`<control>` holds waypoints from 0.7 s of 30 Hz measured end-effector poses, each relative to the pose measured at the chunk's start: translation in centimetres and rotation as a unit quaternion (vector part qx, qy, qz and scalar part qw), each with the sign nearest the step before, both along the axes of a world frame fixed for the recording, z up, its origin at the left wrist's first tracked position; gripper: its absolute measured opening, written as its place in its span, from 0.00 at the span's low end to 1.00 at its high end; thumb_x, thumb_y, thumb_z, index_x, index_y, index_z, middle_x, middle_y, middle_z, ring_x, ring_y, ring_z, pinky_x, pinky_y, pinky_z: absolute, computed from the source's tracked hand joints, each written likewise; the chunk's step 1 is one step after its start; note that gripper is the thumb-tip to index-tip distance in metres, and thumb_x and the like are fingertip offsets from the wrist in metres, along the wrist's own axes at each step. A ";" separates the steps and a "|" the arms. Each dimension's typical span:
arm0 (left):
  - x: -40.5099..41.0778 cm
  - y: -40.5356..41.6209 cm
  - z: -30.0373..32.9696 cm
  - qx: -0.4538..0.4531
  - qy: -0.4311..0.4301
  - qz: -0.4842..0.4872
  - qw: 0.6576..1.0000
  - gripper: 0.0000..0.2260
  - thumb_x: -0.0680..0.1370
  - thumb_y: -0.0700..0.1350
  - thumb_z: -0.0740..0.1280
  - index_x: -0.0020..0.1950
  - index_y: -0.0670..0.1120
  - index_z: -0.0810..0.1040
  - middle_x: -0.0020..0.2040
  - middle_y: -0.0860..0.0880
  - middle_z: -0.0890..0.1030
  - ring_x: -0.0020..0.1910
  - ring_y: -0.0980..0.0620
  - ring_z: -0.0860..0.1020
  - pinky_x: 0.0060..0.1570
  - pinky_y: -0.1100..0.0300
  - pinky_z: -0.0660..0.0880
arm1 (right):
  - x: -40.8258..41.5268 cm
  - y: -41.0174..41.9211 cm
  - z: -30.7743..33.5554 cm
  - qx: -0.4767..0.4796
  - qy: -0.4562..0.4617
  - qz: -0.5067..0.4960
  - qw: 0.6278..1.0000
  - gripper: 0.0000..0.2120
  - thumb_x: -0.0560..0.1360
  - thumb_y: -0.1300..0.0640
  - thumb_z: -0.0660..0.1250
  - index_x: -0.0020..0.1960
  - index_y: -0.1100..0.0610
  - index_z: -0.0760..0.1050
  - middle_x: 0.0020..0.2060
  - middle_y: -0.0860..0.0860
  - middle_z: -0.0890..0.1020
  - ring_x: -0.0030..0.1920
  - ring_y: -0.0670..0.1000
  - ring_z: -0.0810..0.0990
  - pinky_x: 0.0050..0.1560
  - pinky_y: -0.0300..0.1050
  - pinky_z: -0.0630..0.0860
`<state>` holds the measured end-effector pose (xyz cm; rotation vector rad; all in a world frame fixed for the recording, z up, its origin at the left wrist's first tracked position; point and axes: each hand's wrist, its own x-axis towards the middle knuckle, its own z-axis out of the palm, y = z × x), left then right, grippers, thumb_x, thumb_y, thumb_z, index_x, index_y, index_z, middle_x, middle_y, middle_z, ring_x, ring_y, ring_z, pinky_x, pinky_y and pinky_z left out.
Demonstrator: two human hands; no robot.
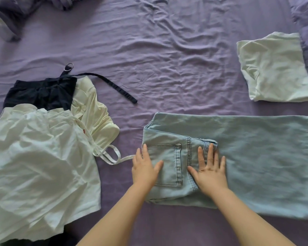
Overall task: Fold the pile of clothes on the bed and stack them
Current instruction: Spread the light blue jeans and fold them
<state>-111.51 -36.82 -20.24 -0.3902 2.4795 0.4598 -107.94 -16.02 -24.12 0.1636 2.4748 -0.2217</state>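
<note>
The bed sheet is purple. The jeans are light blue. The folded top is white. The pile has white, cream and dark navy clothes.

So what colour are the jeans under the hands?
Light blue denim jeans, seen best in the head view.
</note>
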 end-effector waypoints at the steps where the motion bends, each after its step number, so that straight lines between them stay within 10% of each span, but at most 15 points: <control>1: -0.2 -0.4 0.3 0.023 -0.002 0.021 1.000 0.40 0.76 0.58 0.65 0.79 0.49 0.44 0.77 0.45 0.52 0.75 0.44 0.53 0.70 0.49 0.58 | -0.1 0.0 0.0 0.004 -0.007 0.000 1.000 0.39 0.75 0.30 0.40 0.66 0.48 0.18 0.63 0.57 0.16 0.75 0.62 0.34 0.71 0.63 0.32; 10: -2.5 -0.4 2.7 0.062 -0.081 0.154 0.983 0.33 0.74 0.49 0.69 0.73 0.42 0.58 0.69 0.39 0.64 0.67 0.38 0.66 0.65 0.51 0.66 | -0.9 -1.3 6.5 0.038 0.046 0.008 0.998 0.34 0.79 0.41 0.54 0.78 0.50 0.40 0.76 0.57 0.36 0.76 0.59 0.35 0.73 0.61 0.42; 21: -0.1 0.3 6.5 0.453 -0.090 0.321 0.827 0.16 0.75 0.40 0.70 0.62 0.46 0.75 0.53 0.48 0.83 0.48 0.51 0.83 0.41 0.60 0.79 | -1.3 -3.5 10.2 -0.370 -0.004 -0.165 0.914 0.32 0.76 0.48 0.66 0.75 0.53 0.58 0.72 0.50 0.64 0.72 0.49 0.64 0.68 0.43 0.62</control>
